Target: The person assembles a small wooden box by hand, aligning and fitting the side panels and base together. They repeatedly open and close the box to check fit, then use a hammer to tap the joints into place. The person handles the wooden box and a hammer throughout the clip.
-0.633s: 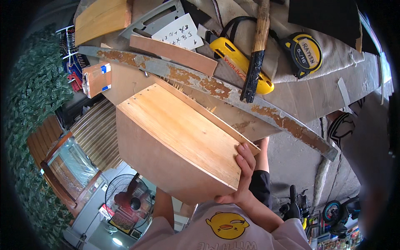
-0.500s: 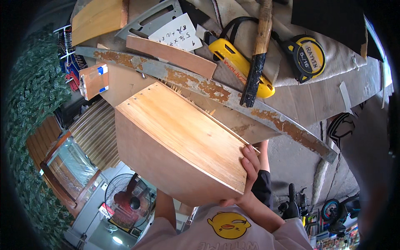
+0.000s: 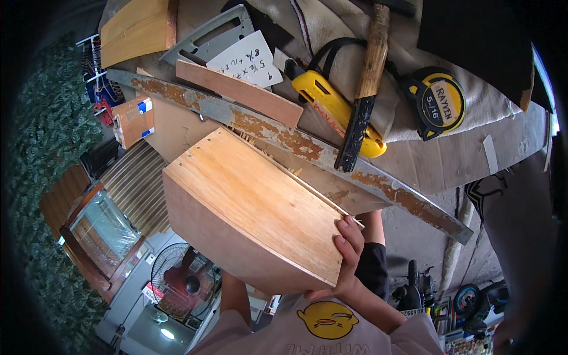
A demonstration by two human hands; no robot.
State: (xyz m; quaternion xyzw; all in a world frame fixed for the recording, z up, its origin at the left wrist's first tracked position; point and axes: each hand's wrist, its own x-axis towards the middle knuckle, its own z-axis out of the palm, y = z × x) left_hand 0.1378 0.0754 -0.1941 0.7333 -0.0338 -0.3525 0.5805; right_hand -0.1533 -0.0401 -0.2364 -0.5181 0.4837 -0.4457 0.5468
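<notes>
A wooden box is tilted in front of my body, its pale plywood side facing up, with small nail heads along the ends. My right hand grips the near right corner, fingers curled over the top edge and thumb underneath. Of my left arm, only the forearm shows; the hand is hidden behind the box. Just beyond the box lies a long metal straightedge with worn, brown-patched paint. A hammer with a wood-and-black handle rests across it.
On the worktable are a yellow utility knife, a tape measure, a thin wood strip, a paper note and a wood block. Someone in grey stands at the right. A fan and a motorcycle are nearby.
The view has shifted slightly, so the table items, especially the hammer and tape measure, appear lower. The box and my right hand's grip on it look nearly the same.
</notes>
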